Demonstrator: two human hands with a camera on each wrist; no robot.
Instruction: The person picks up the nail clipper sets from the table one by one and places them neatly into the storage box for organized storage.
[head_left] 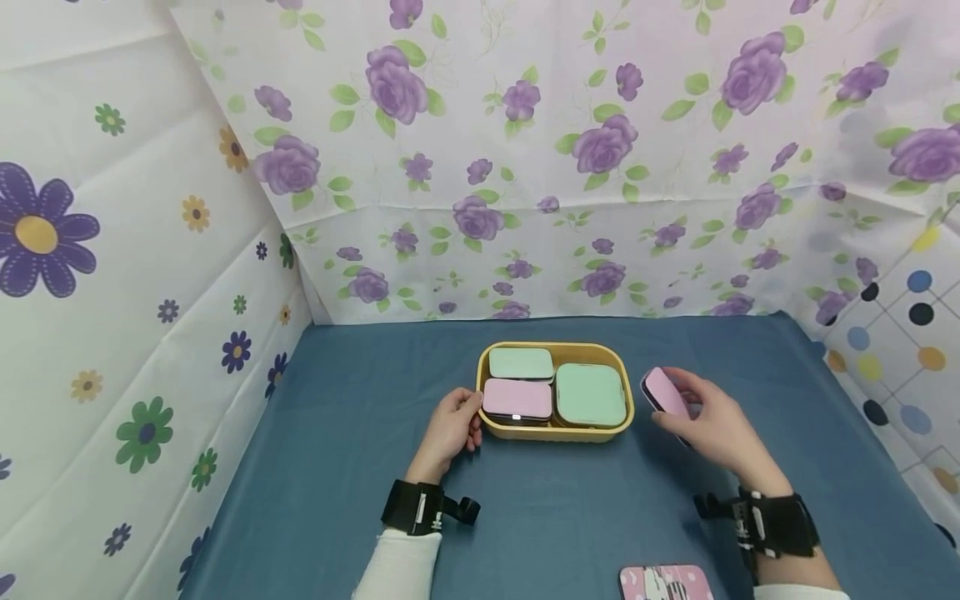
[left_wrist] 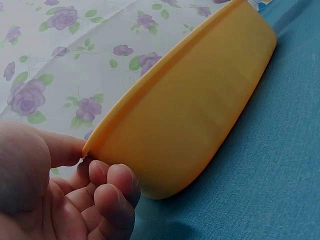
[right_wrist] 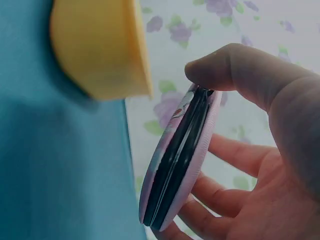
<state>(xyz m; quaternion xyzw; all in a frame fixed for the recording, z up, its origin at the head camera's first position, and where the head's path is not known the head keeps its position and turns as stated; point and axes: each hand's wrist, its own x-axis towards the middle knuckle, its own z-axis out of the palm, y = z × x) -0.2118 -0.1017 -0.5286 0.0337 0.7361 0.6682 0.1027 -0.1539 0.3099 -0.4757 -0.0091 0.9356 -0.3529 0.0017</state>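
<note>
My left hand (head_left: pixel 450 423) pinches the left end of a yellow plastic tray (head_left: pixel 555 434) at its rim; thumb and forefinger meet on that rim in the left wrist view. Inside the tray lie a small mint-green case (head_left: pixel 521 363), a pink case (head_left: pixel 517 398) with a dark edge and a larger mint-green square case (head_left: pixel 590 395). To the right of the tray, my right hand (head_left: pixel 712 421) holds a pink compact mirror (right_wrist: pixel 175 160) by its edges, tilted and raised off the cloth. Its two pink covers are closed together around a dark rim.
A pink patterned flat case (head_left: pixel 666 582) lies at the front edge of view, near my right wrist. Blue cloth (head_left: pixel 360 375) covers the table. Flowered sheets (head_left: pixel 480 167) stand behind and at the left, with a dotted sheet (head_left: pixel 900 367) at the right.
</note>
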